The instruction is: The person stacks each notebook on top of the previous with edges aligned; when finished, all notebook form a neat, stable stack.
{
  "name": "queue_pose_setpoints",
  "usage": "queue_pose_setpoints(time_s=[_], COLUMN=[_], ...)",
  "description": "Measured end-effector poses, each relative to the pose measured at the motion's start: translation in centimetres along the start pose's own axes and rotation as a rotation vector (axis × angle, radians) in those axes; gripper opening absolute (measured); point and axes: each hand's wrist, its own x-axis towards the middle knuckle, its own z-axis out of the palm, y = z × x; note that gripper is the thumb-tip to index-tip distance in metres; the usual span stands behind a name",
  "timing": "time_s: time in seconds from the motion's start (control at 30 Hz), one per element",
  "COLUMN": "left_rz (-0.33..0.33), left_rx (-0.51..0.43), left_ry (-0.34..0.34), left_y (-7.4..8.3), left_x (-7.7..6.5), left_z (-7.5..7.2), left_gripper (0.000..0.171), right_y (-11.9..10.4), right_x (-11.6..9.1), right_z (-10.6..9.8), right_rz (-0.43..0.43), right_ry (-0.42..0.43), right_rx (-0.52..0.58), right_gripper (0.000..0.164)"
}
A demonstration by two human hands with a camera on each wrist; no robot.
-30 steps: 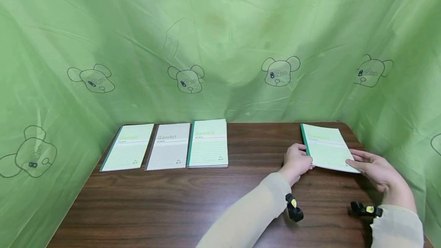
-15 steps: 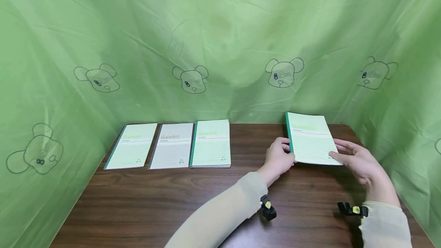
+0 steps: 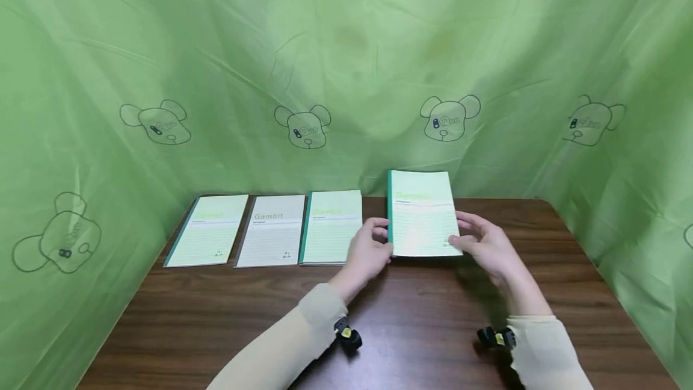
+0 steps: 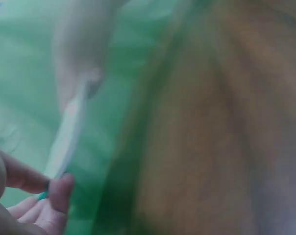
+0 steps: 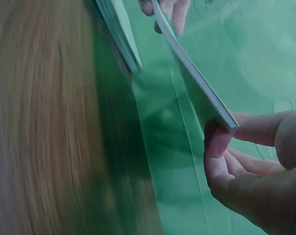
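Both hands hold a pale green notebook (image 3: 423,215) with a dark green spine, raised over the back of the table. My left hand (image 3: 369,248) pinches its spine side near the lower corner, and my right hand (image 3: 487,247) pinches the lower right corner between thumb and fingers. In the right wrist view the notebook (image 5: 199,81) appears edge-on, clear of the wood. Just left of it lies another green-spined notebook (image 3: 332,224), partly covered by my left hand, with at least one more beneath it.
A grey notebook (image 3: 271,230) and a pale green one with a dark spine (image 3: 208,230) lie in a row at the back left of the brown wooden table (image 3: 227,318). Green cloth (image 3: 346,65) printed with bear heads hangs behind and at the sides.
Both hands have carried the notebook leftward from the right end of the table and lifted it, toward the row of notebooks. The others have stayed in place.
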Motion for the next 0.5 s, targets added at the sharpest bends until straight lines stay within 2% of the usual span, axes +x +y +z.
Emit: queue_pose_setpoints(time_s=[0.2, 0.33, 0.5], left_rz=[-0.116, -0.114, -0.111], left_rx=[-0.057, -0.031, 0.027], left_ry=[-0.032, -0.034, -0.007], left_y=[0.9, 1.0, 0.5], left_x=[0.2, 0.5, 0.9], left_z=[-6.7, -10.3, -13.7], left_gripper=[0.056, 0.057, 0.044], right_y=[-1.9, -2.8, -3.7], right_x=[1.5, 2.6, 3.6], right_z=[5.0, 7.8, 10.9], right_rz=[-0.005, -0.007, -0.008], right_ry=[0.005, -0.002, -0.008], right_rx=[0.046, 0.094, 0.167], right_gripper=[0.069, 0.068, 0.066])
